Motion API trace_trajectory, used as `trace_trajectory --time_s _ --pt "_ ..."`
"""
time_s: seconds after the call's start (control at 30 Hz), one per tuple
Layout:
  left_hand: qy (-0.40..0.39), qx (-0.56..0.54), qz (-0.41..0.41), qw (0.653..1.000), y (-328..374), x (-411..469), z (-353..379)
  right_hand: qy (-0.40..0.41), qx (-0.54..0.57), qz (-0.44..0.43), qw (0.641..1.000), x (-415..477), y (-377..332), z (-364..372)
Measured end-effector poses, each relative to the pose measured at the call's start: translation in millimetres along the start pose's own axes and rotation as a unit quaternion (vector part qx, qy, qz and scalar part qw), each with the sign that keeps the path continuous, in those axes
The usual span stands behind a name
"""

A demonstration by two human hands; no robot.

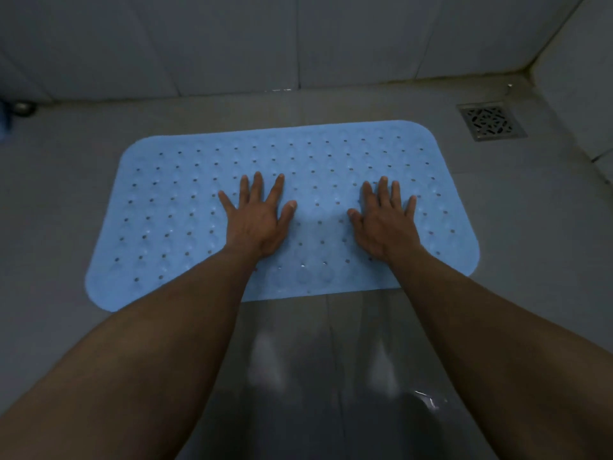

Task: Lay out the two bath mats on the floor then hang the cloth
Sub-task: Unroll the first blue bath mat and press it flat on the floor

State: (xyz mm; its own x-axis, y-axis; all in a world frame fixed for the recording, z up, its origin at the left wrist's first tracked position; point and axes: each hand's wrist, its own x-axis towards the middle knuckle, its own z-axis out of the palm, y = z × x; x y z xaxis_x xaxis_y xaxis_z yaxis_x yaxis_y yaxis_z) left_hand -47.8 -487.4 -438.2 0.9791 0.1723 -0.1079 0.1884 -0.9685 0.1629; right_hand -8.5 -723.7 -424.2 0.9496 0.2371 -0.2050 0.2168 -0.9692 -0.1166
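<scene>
A light blue rubber bath mat [185, 207] with rows of small holes lies flat on the grey tiled floor, its long side running left to right. My left hand [257, 220] rests palm down on the mat's middle, fingers spread. My right hand [386, 222] lies flat beside it, a little to the right, fingers also apart. Neither hand holds anything. Only this one mat is in view, and no cloth shows.
A square metal floor drain [491, 121] sits at the far right near the wall corner. Tiled walls [298, 41] close off the back and right side. A dark object [23, 107] lies at the far left edge. The floor near me looks wet and reflective.
</scene>
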Motion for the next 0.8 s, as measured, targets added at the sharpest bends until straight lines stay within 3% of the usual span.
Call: trace_trajectory --time_s 0.4,0.6,0.8 --pt "-0.005 -0.007 -0.093 0.996 -164 47 -29 0.007 -0.011 -0.104 0.995 71 -158 13" --pt "-0.008 -0.029 -0.085 0.996 -206 73 -25 0.003 -0.023 -0.142 0.99 121 -219 13" --pt "-0.004 -0.021 -0.111 0.994 -212 81 -21 -0.019 -0.037 -0.123 0.992 149 -229 21"
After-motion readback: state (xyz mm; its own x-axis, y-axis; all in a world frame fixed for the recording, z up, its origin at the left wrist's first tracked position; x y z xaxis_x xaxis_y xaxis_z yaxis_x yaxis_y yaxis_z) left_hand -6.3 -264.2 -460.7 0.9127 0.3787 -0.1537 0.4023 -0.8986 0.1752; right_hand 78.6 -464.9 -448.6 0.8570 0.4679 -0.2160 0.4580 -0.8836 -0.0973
